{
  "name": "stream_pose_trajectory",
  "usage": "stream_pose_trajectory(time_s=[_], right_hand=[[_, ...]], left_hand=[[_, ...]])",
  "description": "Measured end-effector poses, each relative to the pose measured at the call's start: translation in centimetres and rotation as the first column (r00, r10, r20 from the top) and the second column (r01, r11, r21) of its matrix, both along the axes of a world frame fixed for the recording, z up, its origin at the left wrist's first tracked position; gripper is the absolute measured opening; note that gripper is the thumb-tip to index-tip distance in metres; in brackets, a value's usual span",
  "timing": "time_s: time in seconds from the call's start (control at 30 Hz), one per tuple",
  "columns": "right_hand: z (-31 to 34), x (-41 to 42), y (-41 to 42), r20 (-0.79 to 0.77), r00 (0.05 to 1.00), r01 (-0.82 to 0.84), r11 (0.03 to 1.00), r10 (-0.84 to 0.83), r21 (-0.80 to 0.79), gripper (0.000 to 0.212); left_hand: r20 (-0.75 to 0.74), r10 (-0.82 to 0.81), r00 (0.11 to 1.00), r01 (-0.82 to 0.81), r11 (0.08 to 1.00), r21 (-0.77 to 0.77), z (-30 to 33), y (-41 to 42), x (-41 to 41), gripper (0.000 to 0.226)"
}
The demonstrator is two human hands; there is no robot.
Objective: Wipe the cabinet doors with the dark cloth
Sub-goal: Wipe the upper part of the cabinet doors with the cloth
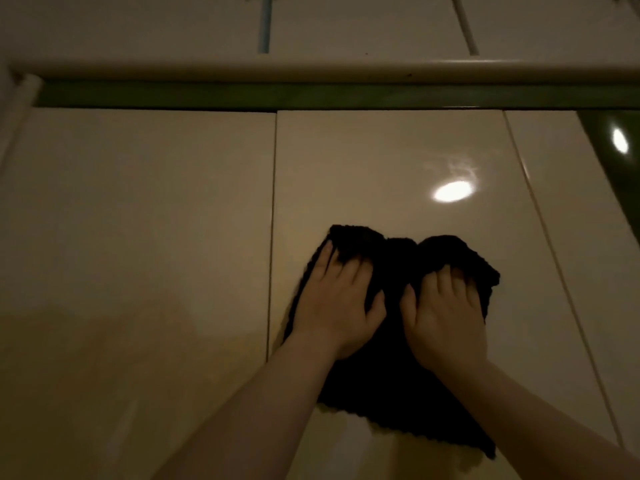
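Observation:
A dark knitted cloth (398, 382) lies spread flat against a glossy cream cabinet door (381, 168). My left hand (336, 303) presses on the cloth's left part, fingers bunching its upper edge. My right hand (446, 317) presses on the right part, fingertips curled into the fabric. Both hands sit side by side, thumbs almost touching. Another cream door (138, 220) lies to the left, across a thin vertical seam. The cloth's lower edge hangs free below my wrists.
A green strip (311, 97) and a cream rounded moulding (311, 69) run across above the doors. A narrower cream panel (561, 220) and a dark green glossy surface (616, 168) sit at the right. A light reflection (453, 191) glares on the door.

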State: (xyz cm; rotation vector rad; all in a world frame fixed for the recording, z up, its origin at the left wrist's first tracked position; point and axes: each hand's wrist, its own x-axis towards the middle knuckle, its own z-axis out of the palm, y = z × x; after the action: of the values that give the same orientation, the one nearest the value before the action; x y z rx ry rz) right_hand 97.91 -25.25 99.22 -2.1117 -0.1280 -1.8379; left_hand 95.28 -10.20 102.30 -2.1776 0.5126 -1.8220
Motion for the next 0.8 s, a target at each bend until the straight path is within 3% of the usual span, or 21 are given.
stream_pose_trajectory(time_s=[0.2, 0.37, 0.8], right_hand=[[2.4, -1.1, 7.4, 0.027, 0.998, -0.049, 0.997, 0.051, -0.052, 0.049], [3.1, -2.5, 13.7, 0.053, 0.995, -0.081, 0.988, 0.089, -0.128, 0.052], [-0.2, -6.6, 33.2, 0.051, 0.966, -0.224, 0.923, 0.252, -0.314, 0.054]], left_hand=[[0.023, 0.073, 0.997, -0.072, 0.997, -0.041, 1.9, 7.1, -1.4, 0.064], [0.022, 0.142, 0.990, -0.137, 0.976, -0.167, 1.9, 15.1, -3.4, 0.059], [-0.071, 0.206, 0.976, -0.216, 0.865, -0.453, -4.7, 34.2, -8.9, 0.059]])
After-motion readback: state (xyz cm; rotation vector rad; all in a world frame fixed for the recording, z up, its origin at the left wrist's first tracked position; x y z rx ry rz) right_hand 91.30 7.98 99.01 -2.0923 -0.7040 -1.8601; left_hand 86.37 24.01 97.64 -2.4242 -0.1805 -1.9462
